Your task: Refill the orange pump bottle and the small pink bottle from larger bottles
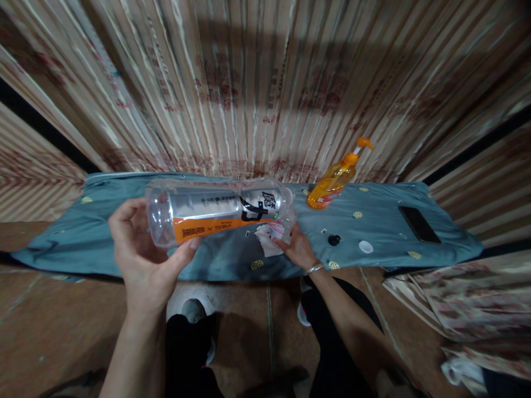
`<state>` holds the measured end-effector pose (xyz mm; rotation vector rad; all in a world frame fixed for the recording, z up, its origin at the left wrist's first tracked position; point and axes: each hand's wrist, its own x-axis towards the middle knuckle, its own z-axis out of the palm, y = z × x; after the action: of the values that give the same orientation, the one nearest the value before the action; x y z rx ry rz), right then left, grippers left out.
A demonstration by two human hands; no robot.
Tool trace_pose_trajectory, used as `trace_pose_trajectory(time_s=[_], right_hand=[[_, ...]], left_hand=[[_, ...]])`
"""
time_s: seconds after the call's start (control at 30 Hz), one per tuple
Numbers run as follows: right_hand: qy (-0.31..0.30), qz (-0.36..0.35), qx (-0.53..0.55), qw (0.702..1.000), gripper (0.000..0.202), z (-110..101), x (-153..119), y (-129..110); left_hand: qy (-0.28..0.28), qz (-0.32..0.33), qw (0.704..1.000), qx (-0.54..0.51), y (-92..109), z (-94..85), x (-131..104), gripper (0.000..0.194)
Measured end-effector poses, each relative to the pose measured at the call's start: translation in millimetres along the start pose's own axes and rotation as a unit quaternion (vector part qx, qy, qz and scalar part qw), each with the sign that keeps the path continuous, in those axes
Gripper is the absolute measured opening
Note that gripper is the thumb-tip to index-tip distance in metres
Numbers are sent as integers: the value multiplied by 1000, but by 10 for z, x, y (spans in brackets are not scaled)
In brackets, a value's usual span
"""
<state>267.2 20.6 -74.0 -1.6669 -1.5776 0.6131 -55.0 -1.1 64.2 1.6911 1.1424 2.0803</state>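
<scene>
My left hand (145,260) is wrapped around the base end of a large clear plastic bottle (215,210) with a silver and orange label. The bottle lies sideways in the air above the cloth, its neck to the right. My right hand (299,247), with a bracelet at the wrist, is closed beside the bottle's neck. Its fingertips are on a torn-edged white wrapper (269,243) with coloured print, just below the neck. Whether those fingers also touch the neck is hard to see.
A pump bottle (334,182) of orange liquid stands on the teal cloth-covered table (232,268). Right of my right hand lie a small black cap (334,240), a white disc (365,247) and a dark phone (418,224). A patterned curtain (249,83) hangs behind.
</scene>
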Motion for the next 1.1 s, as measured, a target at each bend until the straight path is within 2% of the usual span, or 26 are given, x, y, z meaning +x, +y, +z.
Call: trace_pose_trajectory(time_s=[0.63,1.1], right_hand=[[-8,9,-12,1000,65,-11,0,-38],[-13,12,-3,1000,72,-13,8,-18]], left_hand=[[-32,46,998,-41,-79,-49,-17,86],[-32,37,998,-33,-64,-53,4,85]])
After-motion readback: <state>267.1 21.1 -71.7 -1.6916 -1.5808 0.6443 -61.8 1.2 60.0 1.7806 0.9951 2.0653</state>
